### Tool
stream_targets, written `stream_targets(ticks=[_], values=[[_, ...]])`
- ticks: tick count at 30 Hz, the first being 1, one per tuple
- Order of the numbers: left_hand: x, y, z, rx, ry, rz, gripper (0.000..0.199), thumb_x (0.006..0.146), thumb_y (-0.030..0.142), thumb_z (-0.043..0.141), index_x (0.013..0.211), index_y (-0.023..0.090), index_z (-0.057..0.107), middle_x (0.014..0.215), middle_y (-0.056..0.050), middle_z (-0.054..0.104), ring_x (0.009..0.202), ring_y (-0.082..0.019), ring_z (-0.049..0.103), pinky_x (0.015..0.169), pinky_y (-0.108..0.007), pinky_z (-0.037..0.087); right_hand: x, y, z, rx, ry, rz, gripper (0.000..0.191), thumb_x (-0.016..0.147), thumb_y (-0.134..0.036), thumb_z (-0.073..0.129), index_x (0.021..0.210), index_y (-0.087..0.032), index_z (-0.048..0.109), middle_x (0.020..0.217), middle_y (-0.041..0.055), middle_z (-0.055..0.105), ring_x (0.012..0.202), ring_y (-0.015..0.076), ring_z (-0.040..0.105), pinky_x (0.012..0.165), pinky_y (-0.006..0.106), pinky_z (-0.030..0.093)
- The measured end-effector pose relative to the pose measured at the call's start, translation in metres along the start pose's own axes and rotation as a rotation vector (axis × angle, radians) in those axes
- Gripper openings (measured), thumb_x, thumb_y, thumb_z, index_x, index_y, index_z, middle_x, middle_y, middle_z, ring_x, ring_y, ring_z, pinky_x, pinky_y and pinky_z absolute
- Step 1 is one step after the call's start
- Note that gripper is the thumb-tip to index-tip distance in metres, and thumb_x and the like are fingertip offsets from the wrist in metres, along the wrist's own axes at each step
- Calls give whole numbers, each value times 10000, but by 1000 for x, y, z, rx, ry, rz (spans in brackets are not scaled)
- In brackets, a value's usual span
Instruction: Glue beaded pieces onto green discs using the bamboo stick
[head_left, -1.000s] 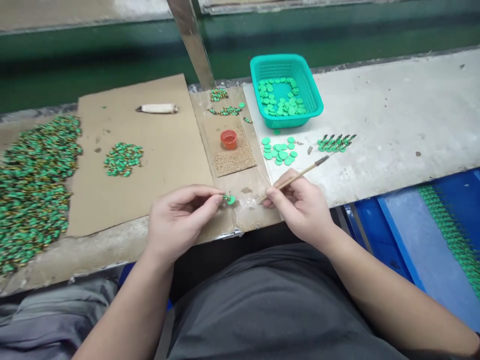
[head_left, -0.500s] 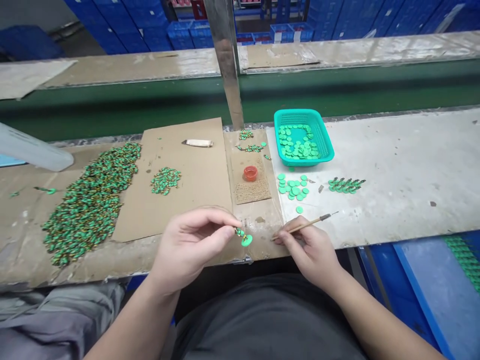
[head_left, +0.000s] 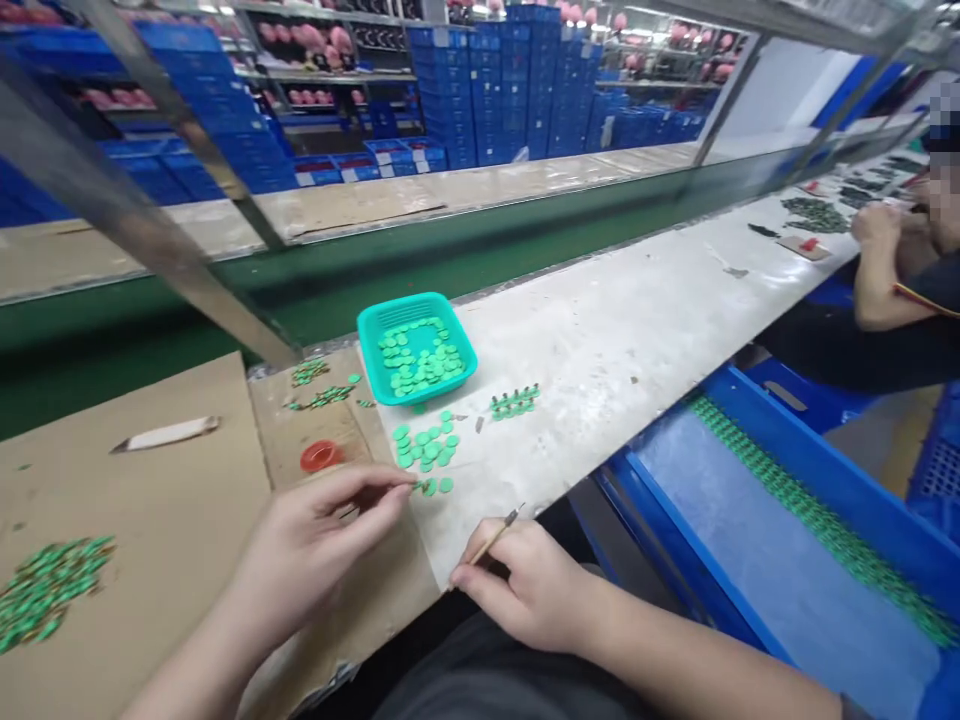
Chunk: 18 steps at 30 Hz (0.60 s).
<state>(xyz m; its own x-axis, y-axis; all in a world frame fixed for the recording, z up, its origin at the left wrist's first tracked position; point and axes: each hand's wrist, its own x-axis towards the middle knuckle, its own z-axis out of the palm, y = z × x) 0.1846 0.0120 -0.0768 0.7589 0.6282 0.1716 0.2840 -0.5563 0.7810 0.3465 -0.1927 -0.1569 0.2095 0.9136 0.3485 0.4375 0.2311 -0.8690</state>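
My left hand (head_left: 322, 550) pinches a small green piece on a round green disc (head_left: 429, 488) between thumb and fingertips, next to a loose disc. In my right hand (head_left: 536, 585) is a thin paintbrush (head_left: 496, 534), its tip pointing up and away. Loose green discs (head_left: 427, 446) lie just beyond my left fingertips. Behind them stands a turquoise basket (head_left: 418, 398) with many more discs. A small red cup (head_left: 320, 456) sits on cardboard beyond my left hand. Several green pieces standing on discs (head_left: 514, 402) form short rows on the white surface.
Green-and-brown pieces (head_left: 56, 585) are heaped on cardboard at left, near a white wrapped tool with a dark tip (head_left: 169, 435). A metal post (head_left: 150, 210) slants across the left. Below the table's right edge, a blue bin (head_left: 667, 540) holds rows of green pieces. A co-worker's hand (head_left: 877, 228) is far right.
The view has swung to the right. My left hand has carried the green piece from above the cardboard to beside the loose discs. My right hand still grips the paintbrush.
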Motion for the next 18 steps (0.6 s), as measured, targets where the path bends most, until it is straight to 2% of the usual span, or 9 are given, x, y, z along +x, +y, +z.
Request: stream_targets(ticks=[4, 6, 9, 11, 13, 18], values=[[70, 31, 48, 190, -110, 390, 293, 1091, 458, 670, 1026, 298, 907, 1012, -56, 846, 935, -226, 789, 844, -327, 622, -19, -1, -25, -15, 95, 53, 287, 1190, -391, 638, 1004, -214, 765, 910, 67, 814, 836, 205, 803, 841, 291, 653], [104, 44, 77, 287, -137, 506, 285, 1109, 408, 655, 1051, 294, 909, 1052, -72, 775, 999, -239, 736, 946, -382, 599, -25, -1, -34, -10, 137, 56, 294, 1193, -385, 637, 990, -212, 762, 906, 67, 809, 829, 204, 794, 837, 293, 649], [143, 55, 115, 359, -201, 530, 198, 1055, 330, 727, 1017, 289, 916, 1062, -70, 701, 1012, -246, 680, 967, -406, 565, -32, -3, -44, 4, 193, 55, 271, 1183, -360, 651, 979, -216, 757, 895, 54, 799, 805, 194, 773, 834, 291, 645], [157, 56, 131, 408, -245, 520, 170, 1015, 286, 751, 973, 287, 916, 1040, -68, 676, 1015, -254, 661, 944, -402, 552, -37, -3, -51, 12, 217, 73, 253, 1176, -351, 665, 979, -221, 754, 886, 43, 791, 786, 187, 761, 816, 286, 640], [164, 56, 138, 452, -267, 499, 171, 995, 270, 749, 957, 285, 914, 1017, -69, 665, 1019, -264, 650, 926, -403, 541, -42, -3, -57, 16, 239, 91, 231, 1169, -339, 676, 985, -225, 757, 886, 37, 791, 784, 183, 760, 800, 282, 635], [162, 55, 140, 514, -269, 448, 216, 996, 286, 704, 946, 278, 914, 1052, -90, 691, 1053, -288, 657, 918, -417, 530, -48, 0, -70, 38, 268, 108, 199, 1161, -312, 688, 998, -225, 760, 903, 31, 803, 804, 183, 779, 797, 277, 634]])
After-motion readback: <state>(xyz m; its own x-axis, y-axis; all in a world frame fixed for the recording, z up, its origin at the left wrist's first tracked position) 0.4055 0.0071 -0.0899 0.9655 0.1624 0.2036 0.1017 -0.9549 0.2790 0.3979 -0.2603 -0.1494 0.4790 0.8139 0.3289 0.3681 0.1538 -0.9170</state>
